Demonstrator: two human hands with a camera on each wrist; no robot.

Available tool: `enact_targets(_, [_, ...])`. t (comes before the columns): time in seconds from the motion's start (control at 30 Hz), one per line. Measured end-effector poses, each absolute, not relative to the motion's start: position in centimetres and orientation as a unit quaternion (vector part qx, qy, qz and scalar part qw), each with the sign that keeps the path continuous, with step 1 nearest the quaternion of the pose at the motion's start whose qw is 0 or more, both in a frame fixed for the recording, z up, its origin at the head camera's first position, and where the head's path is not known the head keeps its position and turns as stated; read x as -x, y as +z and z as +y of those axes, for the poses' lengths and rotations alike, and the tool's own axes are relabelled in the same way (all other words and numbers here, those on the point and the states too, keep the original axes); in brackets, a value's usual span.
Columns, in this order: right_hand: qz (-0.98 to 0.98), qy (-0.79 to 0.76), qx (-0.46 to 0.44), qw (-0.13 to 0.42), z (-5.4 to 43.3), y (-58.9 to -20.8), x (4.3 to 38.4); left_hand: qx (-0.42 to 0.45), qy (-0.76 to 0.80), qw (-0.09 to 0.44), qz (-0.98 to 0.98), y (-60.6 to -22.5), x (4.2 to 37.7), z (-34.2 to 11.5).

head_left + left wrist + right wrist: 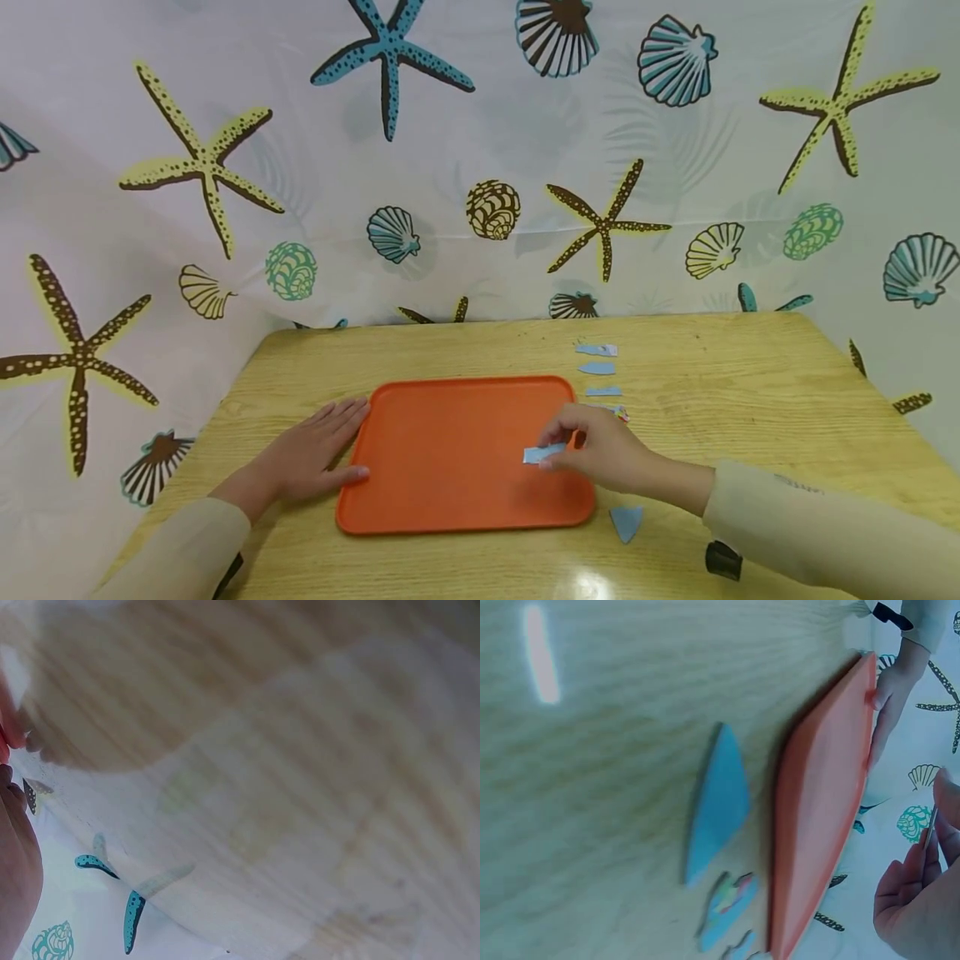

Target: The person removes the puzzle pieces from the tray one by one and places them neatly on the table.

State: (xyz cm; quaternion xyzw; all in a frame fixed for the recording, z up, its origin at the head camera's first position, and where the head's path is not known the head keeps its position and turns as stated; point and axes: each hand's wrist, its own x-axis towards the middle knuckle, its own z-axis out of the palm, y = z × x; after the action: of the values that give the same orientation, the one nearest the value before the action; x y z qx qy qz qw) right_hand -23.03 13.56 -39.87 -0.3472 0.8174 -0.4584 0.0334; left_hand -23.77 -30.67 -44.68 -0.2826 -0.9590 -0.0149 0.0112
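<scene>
An orange tray (442, 467) lies on the wooden table. My left hand (315, 454) rests at its left edge, fingers straight, the thumb touching the rim. Above the tray's right half, my right hand (603, 446) pinches a small flat light-blue piece (542, 454) between thumb and fingers. The right wrist view shows that piece edge-on as a thin strip (931, 827). A blue triangular piece (626, 523) lies on the table just off the tray's lower right corner. The left wrist view catches only part of the left hand (16, 877).
Several flat pieces line the table beyond the tray's right side: a long blue one (596, 350), a pointed one (597, 368), a narrow strip (603, 392) and a partly hidden colourful one (622, 412). A shell-and-starfish cloth (450, 150) hangs behind the table.
</scene>
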Motion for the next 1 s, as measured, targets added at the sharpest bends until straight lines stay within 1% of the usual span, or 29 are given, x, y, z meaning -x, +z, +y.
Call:
enact_targets(0.23, [0.816,-0.480,0.319,0.035,16.6,-40.7,21.0,0.282,-0.012,0.000,-0.959,-44.5,23.7,-30.6])
enact_targets(0.43, [0.820,-0.486,0.300,0.031,18.6,-42.4,19.1,0.283,-0.014,-0.001,-0.959,-44.4,23.7,-30.6])
enact_targets(0.63, [0.806,-0.492,0.329,-0.009,20.3,-44.4,17.5,0.280,-0.010,-0.007,-0.960,-44.5,23.9,-30.5])
enact_targets(0.7, [0.804,-0.491,0.335,-0.009,20.9,-44.8,17.1,0.282,-0.008,-0.007,-0.959,-44.5,23.9,-30.5])
enact_targets(0.83, [0.796,-0.499,0.342,0.012,21.9,-45.4,16.4,0.283,-0.006,-0.006,-0.959,-44.5,23.9,-30.5])
enact_targets(1.0, [0.782,-0.506,0.362,0.005,22.7,-45.9,16.1,0.280,-0.004,-0.003,-0.960,-44.5,23.9,-30.5])
